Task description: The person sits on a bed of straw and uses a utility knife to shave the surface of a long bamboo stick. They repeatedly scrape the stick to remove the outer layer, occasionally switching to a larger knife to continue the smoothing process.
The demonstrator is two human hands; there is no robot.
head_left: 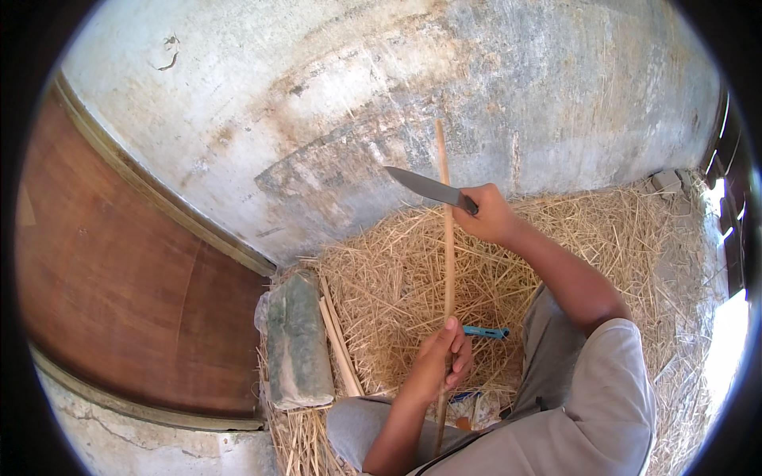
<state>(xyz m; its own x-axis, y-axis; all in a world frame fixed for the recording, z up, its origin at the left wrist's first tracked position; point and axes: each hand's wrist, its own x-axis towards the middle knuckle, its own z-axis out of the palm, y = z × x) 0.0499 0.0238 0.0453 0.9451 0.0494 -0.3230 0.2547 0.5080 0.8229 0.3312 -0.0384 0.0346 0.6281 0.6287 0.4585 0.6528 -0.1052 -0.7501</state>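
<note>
My left hand [444, 355] is closed around the lower part of a long, thin bamboo stick [449, 270], which stands nearly upright in front of me. Higher up, my right hand [486, 216] grips the dark handle of a knife [425, 186]. The broad grey blade points left and crosses the stick, close to its upper part; whether it touches the wood I cannot tell. Beside my left fingers a light blue tool [486, 332], shaped like a box cutter, shows against the straw. Its near end is hidden behind my hand.
Loose straw [381, 270] covers the ground around my legs. Several pale split strips [340, 349] lie beside a greenish block-shaped bundle [298, 341] on the left. A stained wall [571, 87] rises ahead, a brown wooden door [135, 278] is at left, and stones [667, 182] sit far right.
</note>
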